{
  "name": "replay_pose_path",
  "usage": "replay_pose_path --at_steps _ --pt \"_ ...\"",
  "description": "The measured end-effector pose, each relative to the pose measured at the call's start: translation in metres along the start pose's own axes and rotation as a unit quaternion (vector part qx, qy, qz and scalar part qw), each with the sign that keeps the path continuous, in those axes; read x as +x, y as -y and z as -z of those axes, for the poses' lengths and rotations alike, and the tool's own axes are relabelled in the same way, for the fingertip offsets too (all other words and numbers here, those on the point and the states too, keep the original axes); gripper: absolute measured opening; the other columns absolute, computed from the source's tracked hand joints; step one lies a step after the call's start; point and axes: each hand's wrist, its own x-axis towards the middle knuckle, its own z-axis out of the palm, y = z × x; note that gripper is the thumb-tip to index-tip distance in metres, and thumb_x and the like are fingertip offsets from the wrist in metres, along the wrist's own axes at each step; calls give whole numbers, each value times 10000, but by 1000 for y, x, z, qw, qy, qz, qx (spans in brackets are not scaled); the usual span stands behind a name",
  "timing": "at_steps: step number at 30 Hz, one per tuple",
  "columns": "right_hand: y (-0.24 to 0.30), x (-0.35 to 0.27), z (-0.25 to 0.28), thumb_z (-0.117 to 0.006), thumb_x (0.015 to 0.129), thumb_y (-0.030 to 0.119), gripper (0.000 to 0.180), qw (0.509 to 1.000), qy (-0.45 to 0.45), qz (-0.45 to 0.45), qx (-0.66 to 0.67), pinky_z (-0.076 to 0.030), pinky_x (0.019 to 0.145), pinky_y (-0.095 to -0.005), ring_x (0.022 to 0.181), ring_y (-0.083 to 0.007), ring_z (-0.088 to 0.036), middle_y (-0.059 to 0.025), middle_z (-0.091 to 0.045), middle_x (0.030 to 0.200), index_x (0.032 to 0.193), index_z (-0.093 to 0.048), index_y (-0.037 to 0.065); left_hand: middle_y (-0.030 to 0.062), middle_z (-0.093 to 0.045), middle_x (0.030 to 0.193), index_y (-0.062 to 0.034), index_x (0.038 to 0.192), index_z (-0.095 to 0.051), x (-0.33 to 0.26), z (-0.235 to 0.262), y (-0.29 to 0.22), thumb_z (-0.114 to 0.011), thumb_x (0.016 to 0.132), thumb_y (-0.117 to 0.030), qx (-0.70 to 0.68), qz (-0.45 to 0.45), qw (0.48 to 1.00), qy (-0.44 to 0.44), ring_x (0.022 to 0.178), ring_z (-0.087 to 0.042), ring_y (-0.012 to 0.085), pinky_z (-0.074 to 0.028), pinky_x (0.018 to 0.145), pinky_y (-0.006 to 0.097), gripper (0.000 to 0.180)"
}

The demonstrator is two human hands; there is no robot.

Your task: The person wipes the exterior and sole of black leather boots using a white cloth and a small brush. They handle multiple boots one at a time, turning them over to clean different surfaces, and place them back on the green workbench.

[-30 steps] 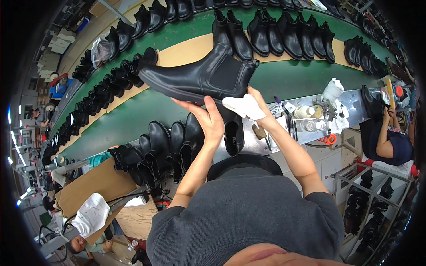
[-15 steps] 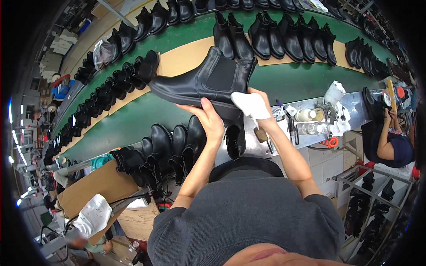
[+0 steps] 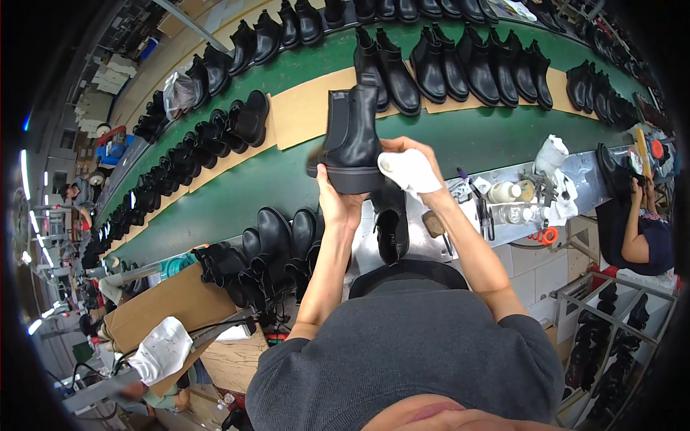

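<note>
A black ankle boot (image 3: 353,136) with an elastic side panel is held upright above the bench in front of me. My left hand (image 3: 339,205) is closed on its sole from below, the thumb up against the sole's edge. My right hand (image 3: 424,154) grips a white cloth (image 3: 411,173) wrapped over its front and stays against the boot's right side; some of its fingertips are hidden. Below my hands another black boot (image 3: 392,230) lies with its opening toward me on the metal worktop (image 3: 424,248).
Several black boots (image 3: 267,237) stand at my left. Boot rows line the green conveyor (image 3: 302,169) on cardboard strips (image 3: 309,115). At right are a brush (image 3: 433,223), bottles (image 3: 505,192) and an orange coiled hose (image 3: 550,235). Another person (image 3: 643,233) works at the far right.
The boot has turned from lying sideways with its toe to the left to standing upright, its sole edge toward me. My left hand has shifted its grip; the cloth stays in my right hand.
</note>
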Motion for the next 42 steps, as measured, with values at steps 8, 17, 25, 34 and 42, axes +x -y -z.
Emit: replay_pose_path --at_steps 8,17,25,34,42 --pt "2 22 -13 -704 755 73 255 991 108 66 -43 -436 684 -195 793 -66 -558 -3 -577 860 986 -621 6 182 -537 1257 -19 1303 -452 -1 26 2 -388 985 -416 -243 146 955 90 1134 -567 333 -530 917 492 513" --pt "-8 25 -26 -739 768 138 238 976 59 122 -173 -418 692 -194 788 -50 -519 26 -549 830 927 -600 28 170 -536 1273 -51 1286 -482 -9 30 14 -422 982 -338 -276 137 946 102 1146 -564 333 -540 903 503 423" --pt "-58 -6 34 -600 802 68 164 965 -16 96 -245 -472 744 -240 840 -108 -618 -39 -670 863 944 -667 19 286 -479 1183 74 1222 -490 -7 40 2 -607 893 -229 -455 259 850 67 1061 -496 376 -538 923 426 462" --pt "-32 -83 78 -583 779 107 238 921 152 -31 -357 -468 810 -275 924 -186 -633 -93 -669 972 970 -669 -6 349 -365 1265 128 1262 -413 -7 65 -9 -548 935 -248 -509 244 818 115 1077 -485 391 -550 913 397 517" --pt "-70 -113 35 -578 796 80 271 898 217 -9 -383 -480 814 -342 936 -295 -632 -137 -630 1025 1059 -574 13 369 -333 1289 134 1281 -394 -11 80 -7 -545 929 -248 -497 241 828 101 1088 -488 415 -560 907 412 541"
